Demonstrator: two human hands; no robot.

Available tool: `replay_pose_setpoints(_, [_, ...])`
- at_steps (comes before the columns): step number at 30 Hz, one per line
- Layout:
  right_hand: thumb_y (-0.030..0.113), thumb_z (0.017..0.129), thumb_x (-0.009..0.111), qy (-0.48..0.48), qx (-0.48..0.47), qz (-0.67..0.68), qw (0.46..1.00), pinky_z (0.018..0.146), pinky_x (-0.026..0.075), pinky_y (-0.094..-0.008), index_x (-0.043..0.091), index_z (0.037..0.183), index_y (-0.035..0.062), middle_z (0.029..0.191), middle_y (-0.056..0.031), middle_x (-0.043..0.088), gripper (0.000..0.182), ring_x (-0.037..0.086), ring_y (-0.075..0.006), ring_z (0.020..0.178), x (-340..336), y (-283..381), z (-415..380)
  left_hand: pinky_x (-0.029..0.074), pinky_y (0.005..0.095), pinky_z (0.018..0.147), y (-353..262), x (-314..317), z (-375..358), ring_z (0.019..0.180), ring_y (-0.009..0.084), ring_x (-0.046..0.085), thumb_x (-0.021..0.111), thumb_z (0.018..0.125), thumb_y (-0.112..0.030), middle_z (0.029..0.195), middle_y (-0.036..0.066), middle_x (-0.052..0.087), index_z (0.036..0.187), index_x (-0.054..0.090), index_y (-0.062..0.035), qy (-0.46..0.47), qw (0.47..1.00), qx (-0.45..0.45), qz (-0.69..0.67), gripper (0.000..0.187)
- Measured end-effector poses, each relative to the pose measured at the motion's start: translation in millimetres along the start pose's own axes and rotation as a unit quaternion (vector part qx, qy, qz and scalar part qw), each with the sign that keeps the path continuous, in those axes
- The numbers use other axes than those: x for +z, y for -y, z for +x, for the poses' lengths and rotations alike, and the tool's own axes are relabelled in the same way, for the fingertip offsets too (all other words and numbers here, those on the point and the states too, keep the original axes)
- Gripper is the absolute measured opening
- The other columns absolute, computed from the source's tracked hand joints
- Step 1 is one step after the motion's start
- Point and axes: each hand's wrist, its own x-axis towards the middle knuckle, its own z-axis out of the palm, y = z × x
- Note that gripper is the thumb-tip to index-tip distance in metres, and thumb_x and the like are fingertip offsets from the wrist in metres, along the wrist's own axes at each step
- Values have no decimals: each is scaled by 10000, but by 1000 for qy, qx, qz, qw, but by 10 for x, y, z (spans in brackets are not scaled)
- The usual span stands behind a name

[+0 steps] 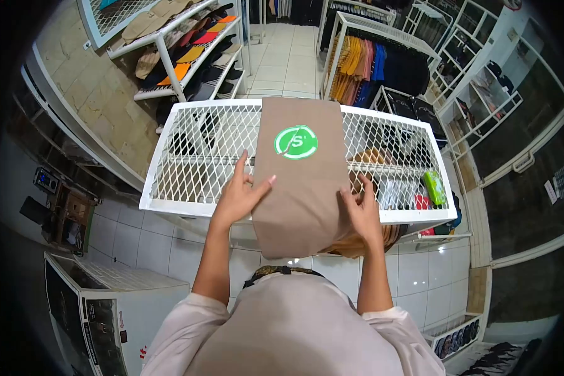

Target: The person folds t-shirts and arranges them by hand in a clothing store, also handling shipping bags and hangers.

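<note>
A brown folded garment (301,200) lies lengthwise over the white mesh-topped table (188,119), its near end hanging past the front edge. On its upper part sits a round green and white sticker (296,143) with a letter S and a crease or tear across it. My left hand (239,191) is at the garment's left edge, fingers apart, thumb over the cloth. At the right edge, my right hand (362,207) has its fingers spread, with the thumb close to the cloth. Neither hand grips anything.
A green packet (433,188) rests on the table's right end. Shelves of caps (194,56) stand at the back left, a rack of hanging shirts (357,62) at the back right. A white cabinet (131,307) is at the lower left. Glass doors (526,169) line the right.
</note>
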Motion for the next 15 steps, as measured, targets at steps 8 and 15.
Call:
replay_pose_setpoints(8, [201,915,676,-51,-103,-84,990,628,505,-455,477,1411,40,680,-169,629,558,649,-380,645,59,-147,-274,514,432,706,-138,117,-228,718,346,670,706,899,-236,829,170,656,1419,519,-75,-63,987,13,145,575])
replay_pose_setpoints(15, [190,926,737,-88,-55,62,993,616,495,-299,526,1304,11,774,-57,625,469,589,-113,657,211,-508,-778,499,398,704,-114,205,-464,746,294,629,735,875,-251,822,140,631,1190,693,-44,-78,962,55,254,379])
